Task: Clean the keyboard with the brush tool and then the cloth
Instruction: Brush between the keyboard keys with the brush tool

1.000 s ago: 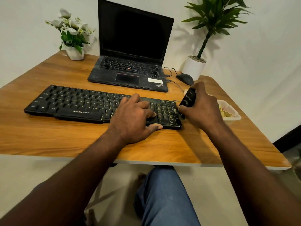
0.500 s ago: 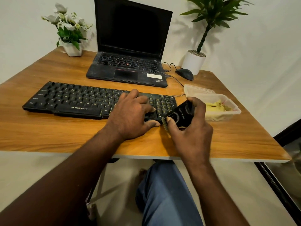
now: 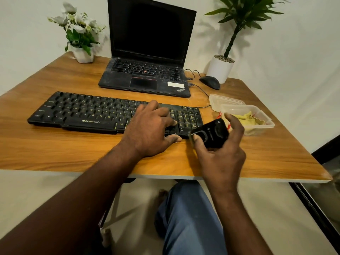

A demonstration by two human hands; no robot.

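At the near right corner of the keyboard (image 3: 82, 111), the fingers (image 3: 235, 122) of the right hand (image 3: 220, 157) are curling round the black brush tool (image 3: 211, 134). The thumb is lying along the tool's lower edge and the forefinger is arching over its far end. The tool is being held tilted just above the worktop (image 3: 55, 150). Its lower tip is sitting just beside the keyboard's front right corner, though it is too blurred to tell whether the two are touching.

Just to the left, the left hand (image 3: 149, 129) is resting on the right part of the keyboard. Its fingers (image 3: 165, 115) are lying loosely spread over the keys, gripping nothing, and the thumb is reaching down to the front edge.

Beyond the right hand, a yellow cloth (image 3: 244, 118) is lying crumpled in a clear plastic container (image 3: 265, 124), well apart from the keyboard.

Farther back, an open laptop (image 3: 147, 52) with a dark screen is standing behind the keyboard. A mouse (image 3: 209, 82) and a white potted plant (image 3: 219, 69) are sitting to its right, and a small pot of white flowers (image 3: 82, 54) to its left.
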